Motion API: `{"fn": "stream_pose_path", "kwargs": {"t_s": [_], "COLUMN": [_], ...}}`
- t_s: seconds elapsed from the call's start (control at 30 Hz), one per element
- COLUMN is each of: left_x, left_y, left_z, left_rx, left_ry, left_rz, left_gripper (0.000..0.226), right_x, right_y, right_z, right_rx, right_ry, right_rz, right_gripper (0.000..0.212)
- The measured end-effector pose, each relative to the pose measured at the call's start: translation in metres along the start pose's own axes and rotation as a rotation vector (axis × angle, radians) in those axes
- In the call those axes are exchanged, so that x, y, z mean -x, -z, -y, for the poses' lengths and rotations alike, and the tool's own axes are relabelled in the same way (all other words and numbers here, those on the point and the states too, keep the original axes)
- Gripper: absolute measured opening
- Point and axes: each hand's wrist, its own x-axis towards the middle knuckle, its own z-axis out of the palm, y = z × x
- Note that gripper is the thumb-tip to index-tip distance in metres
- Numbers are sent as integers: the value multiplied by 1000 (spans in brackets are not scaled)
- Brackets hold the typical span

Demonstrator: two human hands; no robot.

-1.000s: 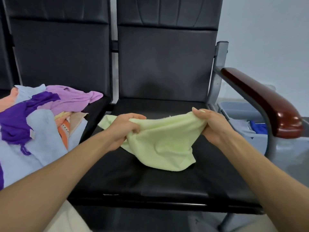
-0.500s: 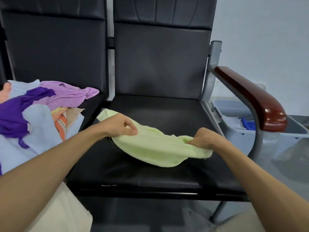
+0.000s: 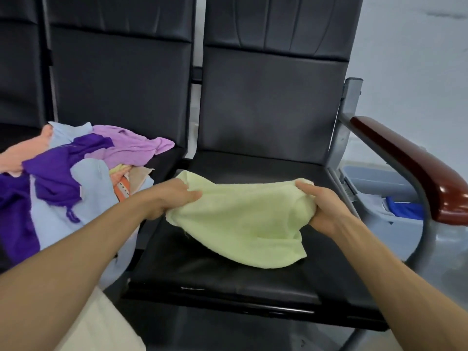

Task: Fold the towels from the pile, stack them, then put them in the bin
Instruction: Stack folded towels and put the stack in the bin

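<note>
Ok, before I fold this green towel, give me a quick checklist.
1. Left hand grips the green towel at its left end: ok.
2. Right hand grips its right end: ok.
3. Towel stretched flat: not ok, it sags bunched onto the seat.
4. Bare seat under it for folding: ok.
5. Room in the bin: cannot tell, the armrest hides most of it.

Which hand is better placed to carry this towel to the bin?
Likely right hand: it grips the yellow towel at the end nearest the bin; left hand grips the end by the pile.
</note>
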Motion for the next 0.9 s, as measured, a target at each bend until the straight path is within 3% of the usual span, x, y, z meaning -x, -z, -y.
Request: {"fn": "stream_pose_path", "kwargs": {"t_s": [0.07, 0.17, 0.3, 0.47, 0.67, 0.8, 0.9], "left_x": [8, 20, 40, 74, 103, 126, 144], "left_y": [9, 13, 16, 46, 98, 126, 139], "left_z": [2, 1, -32, -97, -159, -191, -205], "left_rx": [299, 522, 645, 738, 826, 945, 1048], "left_ry": [3, -30, -73, -117, -286, -368, -345], "left_rz": [-20, -33, -109, -222, -320, -287, -265], "left_gripper": [24, 22, 11, 8, 53, 41, 40], "right_x": [3, 11, 33, 59, 93, 114, 132], "right_y": [7, 12, -9, -42, -61, -64, -64], "right_z": [-1, 0, 22, 81, 150, 190, 210], "right_rx": [-42, -145, 149, 309, 392, 187, 127], "right_ry": [46, 121, 272, 588, 904, 857, 806], "right_rz": [51, -5, -82, -220, -337, -286, -184], "right_gripper": [45, 55, 29, 27, 21, 17, 28]}}
